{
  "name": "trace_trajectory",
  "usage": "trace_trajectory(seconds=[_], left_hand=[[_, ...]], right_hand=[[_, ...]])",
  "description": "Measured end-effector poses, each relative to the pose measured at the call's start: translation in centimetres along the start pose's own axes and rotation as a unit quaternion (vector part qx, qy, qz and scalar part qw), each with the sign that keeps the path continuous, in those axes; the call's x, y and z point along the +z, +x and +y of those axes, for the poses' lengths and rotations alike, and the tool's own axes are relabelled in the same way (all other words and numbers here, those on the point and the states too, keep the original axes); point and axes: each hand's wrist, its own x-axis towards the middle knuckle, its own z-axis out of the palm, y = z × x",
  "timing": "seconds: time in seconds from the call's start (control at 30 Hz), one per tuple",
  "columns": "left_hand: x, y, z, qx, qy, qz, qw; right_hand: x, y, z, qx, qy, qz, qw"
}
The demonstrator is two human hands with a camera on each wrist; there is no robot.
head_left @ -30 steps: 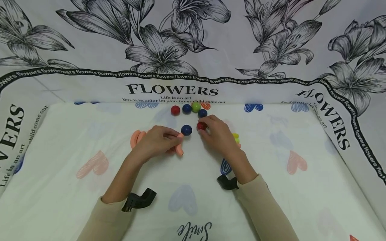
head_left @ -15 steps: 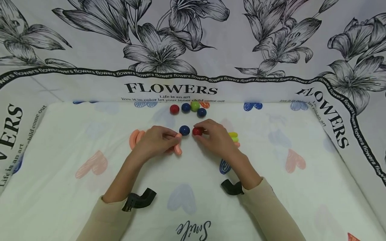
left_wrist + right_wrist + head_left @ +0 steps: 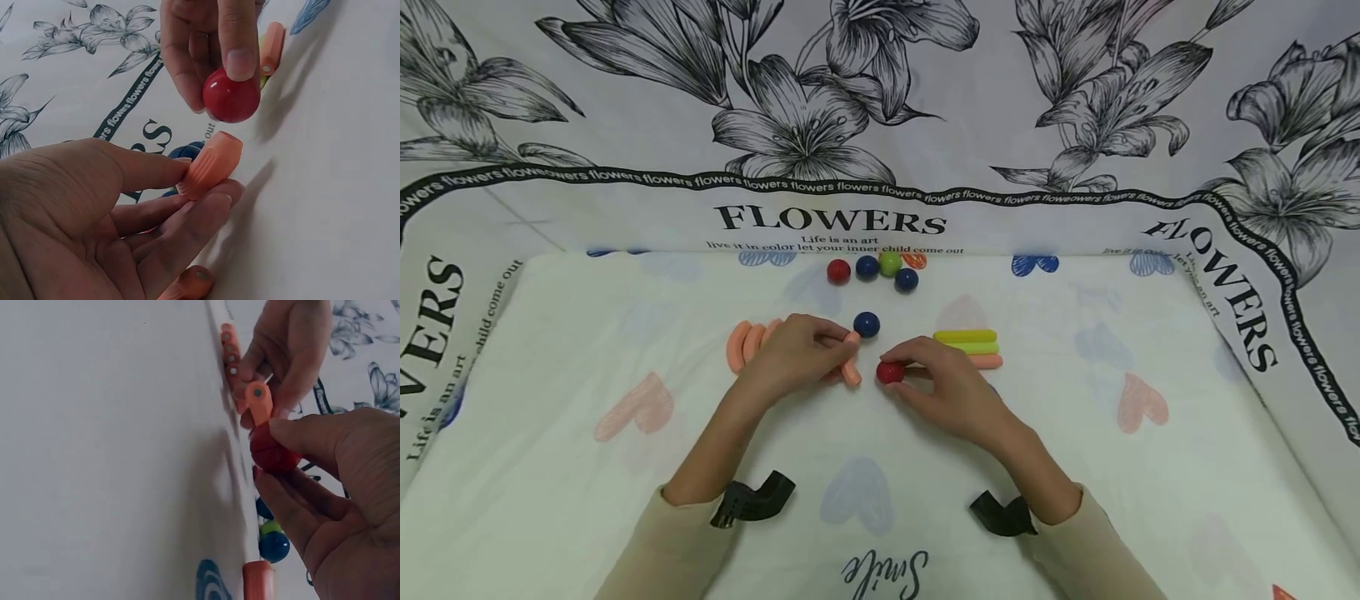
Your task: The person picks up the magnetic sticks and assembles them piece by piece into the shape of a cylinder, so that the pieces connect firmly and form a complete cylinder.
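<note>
My left hand point(image 3: 793, 354) pinches a curved orange toy rod point(image 3: 850, 367) between thumb and fingers. The left wrist view shows this rod point(image 3: 214, 162) tilted up, its ribbed side facing the camera. A round metallic disc marks the end of the orange rod point(image 3: 257, 403) in the right wrist view. Just right of it, my right hand point(image 3: 958, 392) holds a glossy red ball point(image 3: 891, 372) by thumb and fingertips. The red ball point(image 3: 275, 450) overlaps the rod's lower end in the right wrist view. Behind the left fingertips lies a dark blue ball point(image 3: 867, 324).
Several curved orange rods point(image 3: 743, 343) lie side by side, partly hidden by the left hand. Right of centre are straight rods: yellow point(image 3: 962, 336), lime point(image 3: 981, 348) and orange point(image 3: 988, 362). At the back sit a red ball point(image 3: 838, 271), a green ball point(image 3: 891, 264) and two blue balls point(image 3: 906, 279).
The right hand has drawn the red ball from beside the back blue ball toward the person, uncovering the straight rods. The left hand has stayed nearly still with the orange rod.
</note>
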Motion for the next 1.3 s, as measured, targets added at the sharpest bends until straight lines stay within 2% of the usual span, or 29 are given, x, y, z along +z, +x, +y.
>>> trace_trajectory(seconds=[0.17,0.4,0.5,0.67,0.83,1.03,1.2,1.3], left_hand=[[0.4,0.2,0.1,0.001,0.019,0.012,0.9998],[0.8,0.3,-0.2,-0.004,0.04,0.025,0.9989],[0.8,0.4,-0.2,0.005,0.041,0.031,0.9987],[1.0,0.7,0.1,0.03,0.041,0.033,0.9981],[1.0,0.5,0.1,0.017,0.05,0.04,0.9978],[1.1,0.5,-0.1,0.008,0.039,0.039,0.9984],[1.2,0.5,0.0,-0.003,0.071,0.047,0.9964],[1.2,0.4,0.1,0.003,0.1,0.056,0.9934]], right_hand=[[0.3,0.0,0.0,0.01,0.019,-0.012,0.9997],[0.5,-0.2,0.0,0.029,0.048,-0.055,0.9969],[0.6,-0.1,0.1,0.032,0.048,-0.066,0.9961],[0.7,-0.1,0.3,0.035,0.038,-0.061,0.9968],[1.0,0.1,0.5,0.02,0.046,-0.067,0.9964],[1.3,0.1,0.4,0.004,0.041,-0.066,0.997],[1.3,0.0,0.4,-0.003,0.033,-0.065,0.9973],[1.5,0.0,0.2,-0.009,0.024,-0.055,0.9981]])
